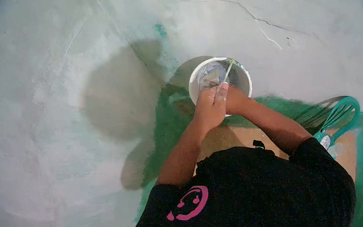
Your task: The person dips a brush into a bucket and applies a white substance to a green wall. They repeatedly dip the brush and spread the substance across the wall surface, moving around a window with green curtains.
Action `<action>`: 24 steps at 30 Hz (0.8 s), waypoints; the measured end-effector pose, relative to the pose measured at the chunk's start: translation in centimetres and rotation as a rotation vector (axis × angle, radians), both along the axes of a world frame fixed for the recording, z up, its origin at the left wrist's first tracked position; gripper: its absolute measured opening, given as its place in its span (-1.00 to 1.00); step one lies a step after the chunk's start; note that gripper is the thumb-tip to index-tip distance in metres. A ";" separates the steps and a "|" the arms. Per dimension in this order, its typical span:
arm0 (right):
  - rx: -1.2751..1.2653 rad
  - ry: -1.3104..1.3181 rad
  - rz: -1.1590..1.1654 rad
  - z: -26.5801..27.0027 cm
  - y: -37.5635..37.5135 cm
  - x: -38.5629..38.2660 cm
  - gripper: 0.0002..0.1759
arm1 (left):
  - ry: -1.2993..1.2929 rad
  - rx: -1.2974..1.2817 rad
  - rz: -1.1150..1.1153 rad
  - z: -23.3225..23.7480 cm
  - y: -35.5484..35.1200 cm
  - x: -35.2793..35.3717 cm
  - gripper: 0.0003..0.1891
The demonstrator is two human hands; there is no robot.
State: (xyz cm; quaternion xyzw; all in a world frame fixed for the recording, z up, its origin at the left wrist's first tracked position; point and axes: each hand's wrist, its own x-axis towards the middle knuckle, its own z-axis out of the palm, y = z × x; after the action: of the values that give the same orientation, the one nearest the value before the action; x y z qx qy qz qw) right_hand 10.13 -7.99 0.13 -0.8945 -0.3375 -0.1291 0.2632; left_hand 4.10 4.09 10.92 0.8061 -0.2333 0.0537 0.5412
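Pale cracked plaster wall, green paint patches | white bowl (191,83) mid-frame, just ahead of the chest | left hand (211,107) curled closed at the bowl's near rim, seemingly pinching thin stick (228,70) that slants into the bowl | right hand (238,100) touching it, mostly hidden, grip unclear | green chair (344,112) at right

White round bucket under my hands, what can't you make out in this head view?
White round bucket: contents blurred; near rim hidden by both hands.
Thin pale stick: lower end hidden by left hand; which hand grips it is unclear.
Right hand: fingers covered by left hand.
Green plastic chair: partly hidden by black sleeve, too small for detail.
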 end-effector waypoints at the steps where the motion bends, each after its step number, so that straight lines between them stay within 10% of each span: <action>1: 0.002 -0.002 -0.001 0.5 0.0 -0.3 -0.77 | 0.042 0.014 0.005 0.0 0.1 0.0 -0.56; 12: -0.003 -0.060 -0.180 -0.3 0.2 0.4 -0.40 | 0.033 -0.012 0.011 -0.4 -0.1 0.2 -0.60; 24: -0.022 0.046 -0.057 3.8 -0.1 -2.8 -0.75 | 0.122 0.006 0.069 0.2 0.2 -0.5 -0.60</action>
State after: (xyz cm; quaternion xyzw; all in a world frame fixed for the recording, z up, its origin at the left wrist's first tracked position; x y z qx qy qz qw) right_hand 7.34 -8.07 3.96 -0.9093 -0.3072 -0.1121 0.2574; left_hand 3.56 4.32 11.14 0.8172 -0.1722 0.0222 0.5496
